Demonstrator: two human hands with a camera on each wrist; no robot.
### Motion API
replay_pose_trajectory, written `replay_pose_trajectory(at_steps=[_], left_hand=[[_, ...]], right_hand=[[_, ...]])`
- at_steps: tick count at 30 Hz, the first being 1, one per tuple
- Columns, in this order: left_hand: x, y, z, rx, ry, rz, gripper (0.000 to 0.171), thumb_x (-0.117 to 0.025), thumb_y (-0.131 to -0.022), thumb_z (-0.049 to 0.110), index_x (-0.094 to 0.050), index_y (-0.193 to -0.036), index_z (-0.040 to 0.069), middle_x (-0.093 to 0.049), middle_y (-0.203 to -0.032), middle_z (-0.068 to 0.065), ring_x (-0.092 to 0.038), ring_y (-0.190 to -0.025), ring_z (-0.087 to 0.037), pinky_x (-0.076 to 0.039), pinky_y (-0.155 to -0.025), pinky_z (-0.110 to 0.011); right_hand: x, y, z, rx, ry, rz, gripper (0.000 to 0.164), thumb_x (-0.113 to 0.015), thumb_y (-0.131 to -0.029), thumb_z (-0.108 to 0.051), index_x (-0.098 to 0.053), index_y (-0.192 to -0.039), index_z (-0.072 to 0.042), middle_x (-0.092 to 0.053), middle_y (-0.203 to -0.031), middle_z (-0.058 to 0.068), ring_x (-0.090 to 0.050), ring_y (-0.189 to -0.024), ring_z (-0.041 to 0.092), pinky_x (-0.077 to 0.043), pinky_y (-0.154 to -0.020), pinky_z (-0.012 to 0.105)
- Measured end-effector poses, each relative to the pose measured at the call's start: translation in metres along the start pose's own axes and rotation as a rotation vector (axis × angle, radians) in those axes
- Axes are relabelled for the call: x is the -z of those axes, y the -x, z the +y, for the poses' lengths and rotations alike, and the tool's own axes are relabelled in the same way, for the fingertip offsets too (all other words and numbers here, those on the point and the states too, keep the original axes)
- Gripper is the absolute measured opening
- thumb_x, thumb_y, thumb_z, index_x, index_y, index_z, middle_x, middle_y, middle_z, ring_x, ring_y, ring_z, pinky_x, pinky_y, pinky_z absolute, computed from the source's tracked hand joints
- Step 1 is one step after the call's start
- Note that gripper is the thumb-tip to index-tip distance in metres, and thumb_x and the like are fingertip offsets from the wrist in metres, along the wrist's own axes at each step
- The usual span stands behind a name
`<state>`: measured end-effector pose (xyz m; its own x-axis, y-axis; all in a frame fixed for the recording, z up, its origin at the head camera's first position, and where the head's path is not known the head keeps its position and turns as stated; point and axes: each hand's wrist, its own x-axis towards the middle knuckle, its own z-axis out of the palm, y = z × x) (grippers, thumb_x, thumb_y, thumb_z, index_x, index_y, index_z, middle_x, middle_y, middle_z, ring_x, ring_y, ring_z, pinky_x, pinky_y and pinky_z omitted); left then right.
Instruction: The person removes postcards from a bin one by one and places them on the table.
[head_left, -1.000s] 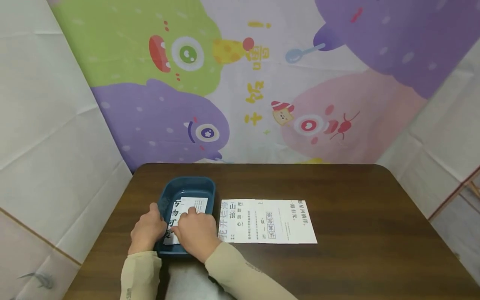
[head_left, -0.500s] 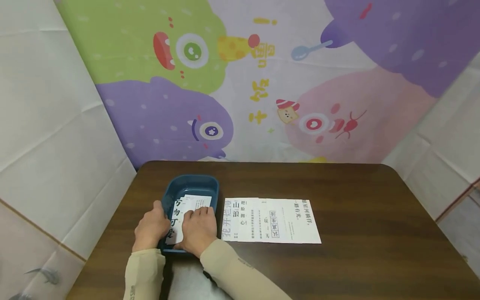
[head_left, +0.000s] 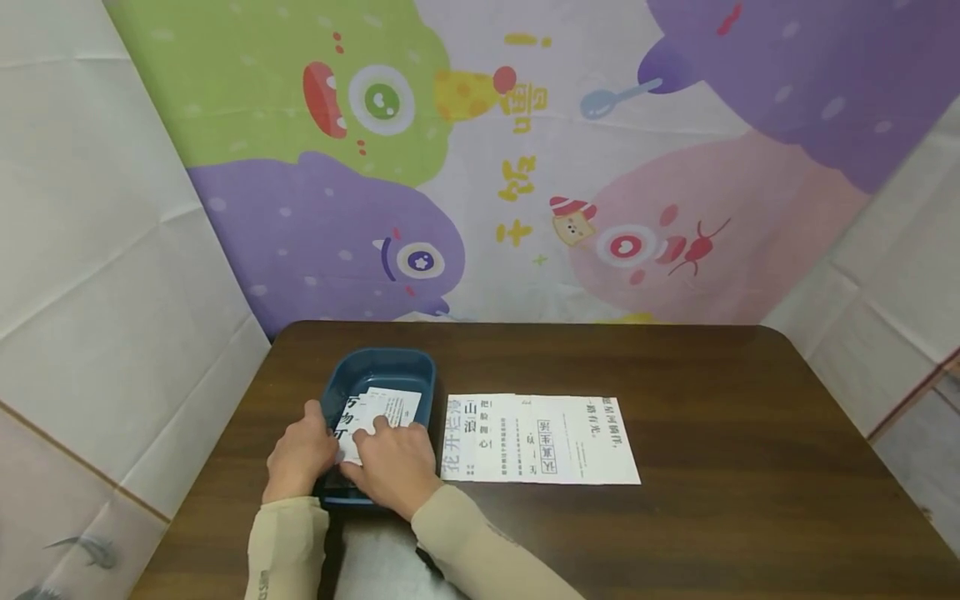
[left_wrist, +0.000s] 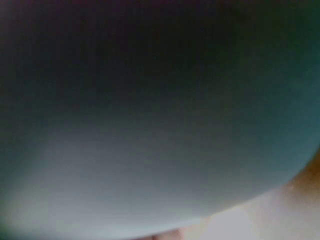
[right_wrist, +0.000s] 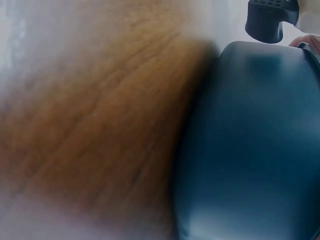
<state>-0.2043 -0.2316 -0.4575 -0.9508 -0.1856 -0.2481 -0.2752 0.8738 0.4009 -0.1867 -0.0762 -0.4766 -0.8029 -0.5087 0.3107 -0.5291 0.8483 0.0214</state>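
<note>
A deep blue rectangular tray [head_left: 375,360] stands on the left of the table, with several white printed cards [head_left: 397,403] lying in it. My left hand [head_left: 303,454] holds the tray's left side at the rim. Over the cards is my right hand [head_left: 393,462], its fingers on top and its thumb at the near edge of a card, which it seems to pinch; the fingertips are partly hidden. Right of the tray, more white printed cards [head_left: 570,442] lie overlapping in a row. The left wrist view is dark and blurred; the right one shows the tray's outer wall [right_wrist: 250,145].
The brown wooden table [head_left: 712,433] extends to the right of the cards. A cartoon-printed cloth [head_left: 480,167] hangs behind it, with white cloth at both sides. A small dark device [right_wrist: 267,17] shows at the top of the right wrist view.
My right hand first drew back towards the tray's near edge, then moved forward over the cards. The near part of the cards' large black print no longer shows. The left hand stays on the tray.
</note>
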Motion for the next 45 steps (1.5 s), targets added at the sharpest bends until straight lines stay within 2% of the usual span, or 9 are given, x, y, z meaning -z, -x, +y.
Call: replay_pose_trajectory(at_steps=[6, 9, 11, 15, 20, 27, 34, 41, 45], left_hand=[[0.0, 0.0, 0.0, -0.014, -0.003, 0.002, 0.047, -0.051, -0.087, 0.012, -0.033, -0.126, -0.007, -0.056, -0.116, -0.044, -0.058, -0.094, -0.056, -0.046, -0.074, -0.067], [0.001, 0.0, 0.001, -0.014, -0.005, 0.001, 0.047, -0.052, -0.088, 0.012, -0.033, -0.126, -0.008, -0.056, -0.114, -0.043, -0.059, -0.09, -0.054, -0.047, -0.073, -0.066], [0.001, 0.001, 0.001, -0.011, -0.004, -0.003, 0.048, -0.052, -0.089, 0.012, -0.032, -0.128, -0.008, -0.056, -0.115, -0.043, -0.059, -0.089, -0.053, -0.047, -0.074, -0.066], [0.0, 0.002, 0.001, -0.006, -0.008, -0.017, 0.053, -0.049, -0.092, 0.012, -0.027, -0.135, -0.009, -0.052, -0.12, -0.045, -0.057, -0.094, -0.055, -0.045, -0.079, -0.069], [-0.003, 0.004, 0.0, -0.004, -0.005, -0.018, 0.053, -0.048, -0.093, 0.013, -0.026, -0.137, -0.008, -0.05, -0.124, -0.045, -0.055, -0.101, -0.057, -0.044, -0.081, -0.07], [-0.004, 0.002, 0.001, 0.002, 0.006, -0.008, 0.056, -0.049, -0.093, 0.012, -0.025, -0.139, -0.009, -0.049, -0.127, -0.045, -0.055, -0.103, -0.056, -0.043, -0.085, -0.071], [-0.003, 0.001, 0.003, 0.006, 0.004, -0.012, 0.054, -0.049, -0.093, 0.011, -0.026, -0.137, -0.008, -0.049, -0.125, -0.045, -0.056, -0.098, -0.054, -0.044, -0.083, -0.07], [-0.002, 0.001, 0.005, 0.003, 0.011, -0.009, 0.054, -0.049, -0.094, 0.012, -0.026, -0.138, -0.008, -0.05, -0.125, -0.044, -0.056, -0.099, -0.054, -0.044, -0.083, -0.07], [0.0, 0.002, 0.003, 0.008, 0.009, -0.008, 0.053, -0.049, -0.094, 0.012, -0.027, -0.137, -0.008, -0.05, -0.124, -0.044, -0.056, -0.097, -0.054, -0.044, -0.083, -0.07]], right_hand=[[-0.002, 0.001, 0.004, -0.004, -0.064, 0.102, 0.047, -0.057, -0.086, -0.063, -0.072, -0.102, -0.022, -0.064, -0.093, -0.001, -0.059, -0.075, 0.017, -0.054, -0.06, 0.032], [-0.001, 0.002, 0.008, -0.021, -0.181, 0.171, 0.034, -0.066, -0.087, -0.048, -0.071, -0.103, -0.018, -0.062, -0.097, 0.0, -0.059, -0.084, 0.015, -0.056, -0.07, 0.029], [0.0, 0.003, 0.01, -0.053, -0.31, 0.239, 0.027, -0.073, -0.085, -0.029, -0.068, -0.108, -0.016, -0.059, -0.103, 0.002, -0.059, -0.085, 0.014, -0.057, -0.074, 0.028], [0.006, 0.007, 0.017, -0.22, -0.691, 0.296, 0.049, -0.072, -0.081, -0.005, -0.057, -0.127, -0.012, -0.046, -0.136, 0.013, -0.062, -0.101, 0.021, -0.055, -0.086, 0.035], [0.015, 0.014, 0.028, -0.461, -1.089, 0.319, 0.043, -0.06, -0.088, -0.002, -0.059, -0.13, -0.008, -0.054, -0.139, 0.014, -0.051, -0.126, 0.024, -0.043, -0.104, 0.045], [0.03, 0.041, 0.052, -0.497, -1.368, 0.334, 0.034, -0.049, -0.097, -0.006, -0.065, -0.126, -0.01, -0.064, -0.133, 0.008, -0.056, -0.118, 0.02, -0.046, -0.099, 0.042], [0.06, 0.063, 0.12, -0.457, -1.317, 0.305, 0.033, -0.058, -0.089, 0.002, -0.069, -0.117, -0.014, -0.066, -0.12, 0.01, -0.05, -0.057, 0.012, -0.04, -0.048, 0.022], [0.077, 0.112, 0.231, -0.601, -0.982, 0.264, 0.028, -0.063, -0.085, 0.004, -0.073, -0.11, -0.005, -0.07, -0.114, 0.017, -0.058, -0.092, 0.022, -0.046, -0.077, 0.032], [0.087, 0.149, 0.282, -0.762, -0.909, 0.159, 0.026, -0.062, -0.09, -0.004, -0.07, -0.114, -0.002, -0.064, -0.119, 0.022, -0.055, -0.094, 0.029, -0.048, -0.071, 0.031]])
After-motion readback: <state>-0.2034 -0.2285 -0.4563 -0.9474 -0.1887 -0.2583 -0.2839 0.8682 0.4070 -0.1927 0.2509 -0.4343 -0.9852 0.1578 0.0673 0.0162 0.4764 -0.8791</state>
